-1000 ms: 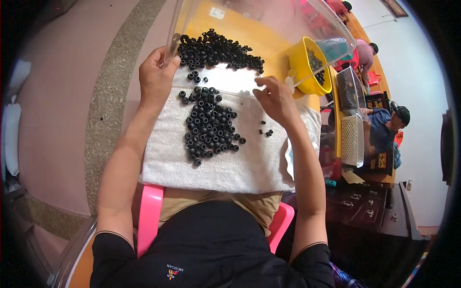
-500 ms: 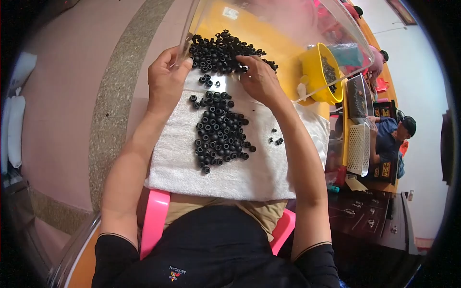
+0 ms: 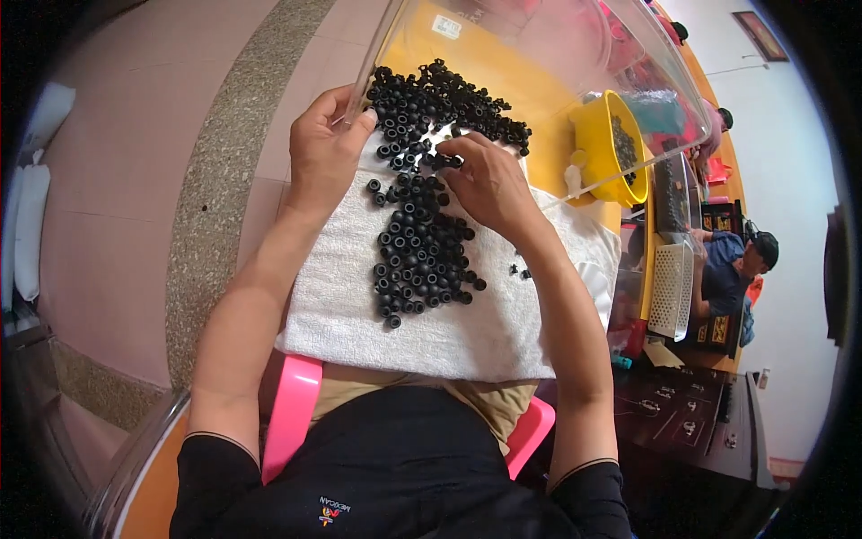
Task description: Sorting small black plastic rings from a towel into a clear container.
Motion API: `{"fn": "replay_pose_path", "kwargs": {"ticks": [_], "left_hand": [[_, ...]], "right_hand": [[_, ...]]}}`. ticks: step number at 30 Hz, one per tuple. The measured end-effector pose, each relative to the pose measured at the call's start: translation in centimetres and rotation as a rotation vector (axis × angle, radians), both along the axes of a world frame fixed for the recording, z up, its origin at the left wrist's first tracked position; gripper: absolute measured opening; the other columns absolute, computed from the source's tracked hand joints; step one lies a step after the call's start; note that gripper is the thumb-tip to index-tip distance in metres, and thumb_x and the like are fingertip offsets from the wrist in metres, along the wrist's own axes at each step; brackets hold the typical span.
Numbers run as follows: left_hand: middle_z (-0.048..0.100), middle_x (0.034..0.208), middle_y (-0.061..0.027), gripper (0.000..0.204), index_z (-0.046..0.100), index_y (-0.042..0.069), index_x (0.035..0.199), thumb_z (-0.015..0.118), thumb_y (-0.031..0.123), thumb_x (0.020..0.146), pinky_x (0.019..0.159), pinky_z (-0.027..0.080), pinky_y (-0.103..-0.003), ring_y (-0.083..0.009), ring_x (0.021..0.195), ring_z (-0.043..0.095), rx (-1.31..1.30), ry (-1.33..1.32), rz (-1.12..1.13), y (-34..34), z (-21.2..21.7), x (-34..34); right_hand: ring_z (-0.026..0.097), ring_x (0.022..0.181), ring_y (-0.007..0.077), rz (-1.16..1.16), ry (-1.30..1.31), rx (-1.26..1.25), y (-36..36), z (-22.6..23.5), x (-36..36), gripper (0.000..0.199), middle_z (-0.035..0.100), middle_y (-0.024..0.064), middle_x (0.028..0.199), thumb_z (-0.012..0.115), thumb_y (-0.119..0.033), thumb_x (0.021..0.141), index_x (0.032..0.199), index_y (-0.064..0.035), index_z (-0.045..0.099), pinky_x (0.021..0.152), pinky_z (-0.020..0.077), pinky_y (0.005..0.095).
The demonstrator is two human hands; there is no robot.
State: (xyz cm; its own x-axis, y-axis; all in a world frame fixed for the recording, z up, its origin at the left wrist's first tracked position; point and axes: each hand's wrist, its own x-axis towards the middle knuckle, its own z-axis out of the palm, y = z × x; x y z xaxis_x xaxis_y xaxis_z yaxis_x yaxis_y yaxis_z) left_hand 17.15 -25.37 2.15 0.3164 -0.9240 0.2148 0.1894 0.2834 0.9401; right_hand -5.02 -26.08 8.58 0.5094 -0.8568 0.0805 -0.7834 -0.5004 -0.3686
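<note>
My left hand (image 3: 325, 153) grips the near left edge of a clear plastic box (image 3: 512, 76), thumb inside and fingers outside. Inside lies a heap of small black round caps with holes (image 3: 449, 94), spread toward the near edge. My right hand (image 3: 494, 182) is over that near edge, index finger and thumb apart and curved, touching several caps between the box and the towel. On the white towel (image 3: 337, 310) in front of me is a second pile of black caps (image 3: 417, 256). A few tiny black bits (image 3: 521, 271) lie beside my right forearm.
The box and towel rest on a yellow tabletop (image 3: 539, 144). To the right stands a yellow tub (image 3: 588, 144) holding dark small parts. Further right are a white perforated basket (image 3: 672, 292) and a person in a dark cap (image 3: 732, 269). A pink chair (image 3: 292, 409) is under me.
My right hand has drawn back toward me from the heap, and more caps now lie at the box's near edge. My left hand keeps its hold on the box.
</note>
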Motion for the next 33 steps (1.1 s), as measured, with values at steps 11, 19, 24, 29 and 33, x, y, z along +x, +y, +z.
{"fn": "replay_pose_path", "kwargs": {"ticks": [11,19,24,29,33], "left_hand": [[0.071,0.108,-0.0061,0.031,0.066,-0.003,0.121,0.067,0.003,0.091,0.091,0.053,-0.028,-0.0122,0.1,0.066,-0.001,0.019,-0.016,0.1,0.2,-0.1],[0.071,0.108,-0.0064,0.031,0.066,-0.003,0.12,0.068,0.004,0.09,0.091,0.053,-0.028,-0.0128,0.099,0.066,0.015,0.002,0.0,0.0,-0.2,0.1],[0.071,0.108,-0.0065,0.031,0.066,-0.003,0.12,0.068,0.004,0.09,0.091,0.053,-0.028,-0.0128,0.099,0.066,0.0,-0.007,-0.013,-0.1,-0.1,0.0],[0.071,0.11,-0.0071,0.032,0.066,-0.003,0.121,0.068,0.004,0.09,0.091,0.053,-0.028,-0.0131,0.1,0.066,0.016,0.012,-0.012,0.1,0.0,0.1],[0.071,0.11,-0.0071,0.032,0.066,-0.003,0.121,0.069,0.004,0.09,0.092,0.053,-0.028,-0.0133,0.1,0.066,0.011,-0.015,-0.007,0.0,0.0,0.1]], "right_hand": [[0.066,0.082,0.0329,-0.05,-0.016,-0.078,0.4,-0.6,-0.9,0.017,0.068,0.0128,0.093,0.074,-0.018,0.086,0.096,-0.0038,0.071,0.074,0.0516,0.0407],[0.068,0.079,0.0275,-0.069,0.079,0.297,0.5,2.5,-0.2,0.023,0.069,0.0125,0.091,0.073,-0.022,0.089,0.1,-0.0021,0.074,0.069,0.0519,0.0365],[0.068,0.08,0.0271,-0.003,-0.183,0.04,-0.3,0.7,0.1,0.016,0.069,0.0137,0.093,0.065,-0.011,0.09,0.099,-0.0005,0.074,0.07,0.0521,0.0361],[0.067,0.08,0.0292,0.156,-0.064,0.112,-0.2,0.9,0.2,0.019,0.069,0.0138,0.091,0.056,0.002,0.081,0.091,0.0008,0.073,0.074,0.0525,0.0364],[0.067,0.081,0.029,0.043,-0.156,0.154,-0.8,0.7,0.1,0.018,0.069,0.0138,0.096,0.063,-0.002,0.082,0.096,0.0001,0.073,0.076,0.0528,0.0364]]}}
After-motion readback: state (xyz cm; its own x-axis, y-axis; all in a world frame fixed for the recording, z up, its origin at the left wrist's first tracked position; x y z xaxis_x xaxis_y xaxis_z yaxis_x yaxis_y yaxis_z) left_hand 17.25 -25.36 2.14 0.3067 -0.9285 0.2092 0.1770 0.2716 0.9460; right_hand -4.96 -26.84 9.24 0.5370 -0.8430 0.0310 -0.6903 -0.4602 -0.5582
